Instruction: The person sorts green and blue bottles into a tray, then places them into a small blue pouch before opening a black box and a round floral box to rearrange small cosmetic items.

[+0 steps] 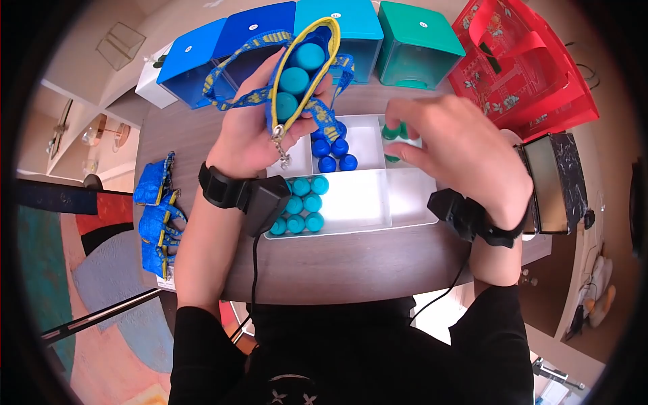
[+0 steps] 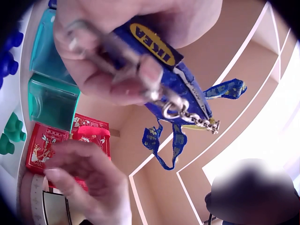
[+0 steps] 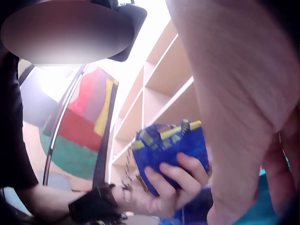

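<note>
My left hand (image 1: 246, 138) grips a small blue bag (image 2: 180, 77) with a yellow-edged opening. Inside it, three teal pieces (image 1: 294, 80) show in a row, and a chain (image 2: 201, 123) dangles from its zip end. Over the upper right compartment of the white tray (image 1: 354, 196) hovers my right hand (image 1: 466, 145), fingers bent loosely and thumb apart. Green pieces (image 1: 390, 133) lie by its fingertips; in the left wrist view a gap separates this hand (image 2: 91, 180) from the green pieces (image 2: 14, 133). Blue pieces (image 1: 321, 148) and more teal pieces (image 1: 312, 203) occupy other compartments.
Blue, teal and green bins (image 1: 420, 40) line the back of the table (image 1: 324, 270). A red gift bag (image 1: 540, 88) stands at the back right, with a dark-sided box (image 1: 563, 175) nearer. Several small blue bags (image 1: 154, 226) lie along the left edge.
</note>
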Available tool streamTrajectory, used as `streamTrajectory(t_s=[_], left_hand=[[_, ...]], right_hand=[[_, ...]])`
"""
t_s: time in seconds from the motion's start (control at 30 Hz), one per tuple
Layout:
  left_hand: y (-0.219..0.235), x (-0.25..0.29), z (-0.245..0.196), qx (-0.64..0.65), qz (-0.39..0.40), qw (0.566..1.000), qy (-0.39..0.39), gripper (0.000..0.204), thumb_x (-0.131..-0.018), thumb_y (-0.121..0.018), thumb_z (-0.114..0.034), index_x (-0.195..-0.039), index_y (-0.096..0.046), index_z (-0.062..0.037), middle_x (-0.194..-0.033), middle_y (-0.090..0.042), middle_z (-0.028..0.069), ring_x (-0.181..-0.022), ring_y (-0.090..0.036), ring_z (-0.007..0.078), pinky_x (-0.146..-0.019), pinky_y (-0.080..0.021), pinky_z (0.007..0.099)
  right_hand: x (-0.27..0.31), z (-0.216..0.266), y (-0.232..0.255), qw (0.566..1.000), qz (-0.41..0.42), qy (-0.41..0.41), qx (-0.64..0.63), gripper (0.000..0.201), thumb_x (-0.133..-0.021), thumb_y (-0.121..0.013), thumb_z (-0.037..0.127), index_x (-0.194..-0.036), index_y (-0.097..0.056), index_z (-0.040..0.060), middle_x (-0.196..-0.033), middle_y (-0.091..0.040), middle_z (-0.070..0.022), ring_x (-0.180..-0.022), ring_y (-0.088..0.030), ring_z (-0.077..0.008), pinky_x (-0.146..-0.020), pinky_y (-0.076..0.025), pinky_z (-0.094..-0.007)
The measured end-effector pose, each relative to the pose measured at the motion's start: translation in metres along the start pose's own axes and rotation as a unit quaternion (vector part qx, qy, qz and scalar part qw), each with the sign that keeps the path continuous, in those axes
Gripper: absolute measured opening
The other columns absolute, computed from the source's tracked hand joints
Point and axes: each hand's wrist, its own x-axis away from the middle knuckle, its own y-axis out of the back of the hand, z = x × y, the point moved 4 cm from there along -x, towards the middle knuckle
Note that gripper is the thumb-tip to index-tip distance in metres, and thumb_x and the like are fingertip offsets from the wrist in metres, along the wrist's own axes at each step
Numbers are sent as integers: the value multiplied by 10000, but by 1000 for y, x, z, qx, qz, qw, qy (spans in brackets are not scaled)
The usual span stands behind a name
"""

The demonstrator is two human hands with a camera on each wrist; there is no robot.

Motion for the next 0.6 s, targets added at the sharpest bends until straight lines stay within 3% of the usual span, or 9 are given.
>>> streamTrajectory(t_s=[0.03, 0.1, 0.13, 0.17, 0.6], left_hand=[[-4, 1, 0, 0, 1, 1000, 1, 456, -1023, -527, -377, -1287, -550, -6, -1066, -617, 189, -898, -628, 236, -534, -579, 308], [-7, 6, -1, -18, -86, 996, -6, 447, -1024, -530, -379, -1294, -555, -23, -1070, -633, 189, -783, -645, 243, -545, -559, 308], [-5, 3, 0, 21, -54, 998, 12, 464, -1014, -550, -388, -1303, -553, -26, -1067, -651, 183, -666, -628, 237, -581, -572, 318], [-2, 3, -1, 23, -53, 998, 9, 464, -1014, -550, -388, -1303, -553, -26, -1067, -651, 183, -666, -628, 237, -581, -572, 318], [-4, 7, -9, 5, -44, 999, -6, 481, -1009, -551, -408, -1299, -566, -24, -1075, -677, 186, -670, -621, 221, -586, -561, 315]], right_hand=[[5, -5, -11, 999, 33, -20, 20, 196, -809, -764, 110, -953, -655, 35, -757, -675, -138, -762, -674, -322, -649, -516, -409], [14, -13, -22, 996, 68, -40, 44, 214, -806, -763, 116, -973, -652, 41, -763, -681, -156, -792, -675, -353, -673, -522, -434], [18, -16, -28, 992, 103, -56, 53, 217, -801, -761, 110, -975, -652, 40, -775, -683, -163, -797, -672, -365, -688, -523, -439], [21, -18, -33, 986, 138, -72, 62, 219, -797, -760, 104, -977, -653, 39, -786, -685, -170, -802, -669, -377, -703, -524, -445], [5, -29, -49, 990, 124, -54, 41, 176, -798, -721, 62, -932, -660, -33, -816, -669, -241, -830, -670, -408, -725, -531, -465]])
